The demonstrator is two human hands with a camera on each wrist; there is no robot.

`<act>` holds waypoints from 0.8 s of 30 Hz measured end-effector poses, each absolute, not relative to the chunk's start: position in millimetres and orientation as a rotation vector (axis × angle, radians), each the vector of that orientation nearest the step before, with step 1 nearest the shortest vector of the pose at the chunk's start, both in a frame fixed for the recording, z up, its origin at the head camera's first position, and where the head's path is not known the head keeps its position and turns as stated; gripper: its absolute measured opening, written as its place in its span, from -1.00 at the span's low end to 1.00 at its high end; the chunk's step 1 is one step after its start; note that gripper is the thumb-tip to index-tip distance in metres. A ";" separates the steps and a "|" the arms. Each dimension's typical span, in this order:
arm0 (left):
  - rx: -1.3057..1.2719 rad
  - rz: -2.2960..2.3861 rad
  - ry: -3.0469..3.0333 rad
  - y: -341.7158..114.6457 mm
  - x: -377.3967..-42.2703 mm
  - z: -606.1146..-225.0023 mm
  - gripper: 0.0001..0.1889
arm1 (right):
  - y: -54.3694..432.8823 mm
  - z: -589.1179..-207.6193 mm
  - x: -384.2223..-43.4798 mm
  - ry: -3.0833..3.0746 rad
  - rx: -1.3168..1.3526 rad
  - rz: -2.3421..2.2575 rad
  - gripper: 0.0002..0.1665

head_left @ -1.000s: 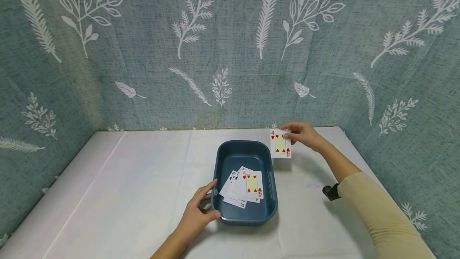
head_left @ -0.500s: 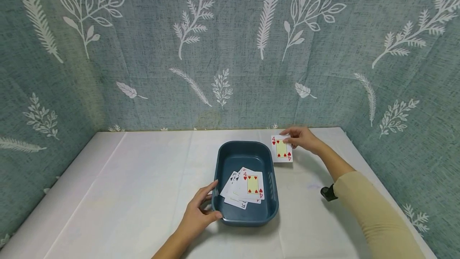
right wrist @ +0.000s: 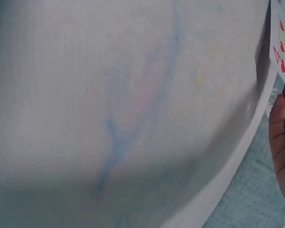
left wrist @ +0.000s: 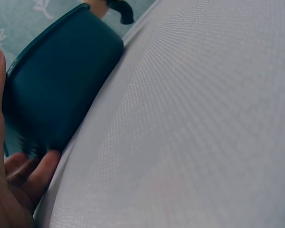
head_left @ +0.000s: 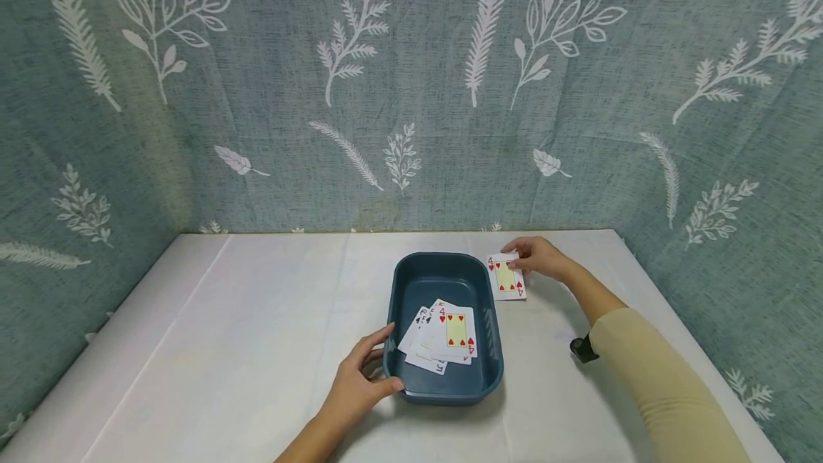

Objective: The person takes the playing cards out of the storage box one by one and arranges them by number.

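Card [head_left: 504, 282] (red four) juts leftward, pinched by right hand [head_left: 539, 257].

Tray [head_left: 444, 290]: solid dk. blue; outer card [head_left: 506, 284], beside tray: white bkgd. w/ red "4" indices, red hearts & pale-yel. ctr. panel; top card [head_left: 456, 331], inside tray: same scheme; cards beneath [head_left: 411, 336]: white, some w/ blk. markings. Table covering [head_left: 270, 320]: white, w/ faint blue, pink & yel. marks in R-wrist view; backdrop [head_left: 270, 113]: grey-grn. w/ white leaf-&-sprig print; sleeve [head_left: 652, 374]: plain beige; wrist fitting [head_left: 583, 349]: blk.
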State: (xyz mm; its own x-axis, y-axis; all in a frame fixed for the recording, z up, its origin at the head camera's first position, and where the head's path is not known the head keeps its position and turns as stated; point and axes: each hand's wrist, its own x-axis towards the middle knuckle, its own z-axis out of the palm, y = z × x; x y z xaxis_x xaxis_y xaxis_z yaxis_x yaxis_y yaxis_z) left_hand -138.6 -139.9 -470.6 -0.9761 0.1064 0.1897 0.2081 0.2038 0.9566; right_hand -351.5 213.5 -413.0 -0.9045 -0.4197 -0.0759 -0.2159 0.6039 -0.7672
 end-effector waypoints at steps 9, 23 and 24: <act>-0.312 -1.935 -2.356 -138.9 -137.9 -470.1 -0.16 | 210.2 -421.3 -352.7 2.634 -0.513 -1.087 -0.59; -0.321 -1.950 -2.343 -138.6 -137.5 -470.6 -0.17 | 204.4 -425.9 -349.3 2.791 -0.571 -0.928 -0.63; -0.320 -1.951 -2.342 -138.6 -137.5 -470.7 -0.17 | 204.7 -426.1 -349.7 2.797 -0.590 -0.920 -0.63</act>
State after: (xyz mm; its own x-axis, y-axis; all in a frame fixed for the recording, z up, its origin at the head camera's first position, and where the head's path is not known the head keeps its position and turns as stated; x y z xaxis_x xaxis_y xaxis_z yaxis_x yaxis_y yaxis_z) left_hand -137.5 -138.6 -470.7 -0.9753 0.1108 0.1912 0.2081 0.1693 0.9633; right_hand -349.7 204.7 -426.1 -0.9135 -0.4068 -0.0092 -0.3218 0.7362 -0.5953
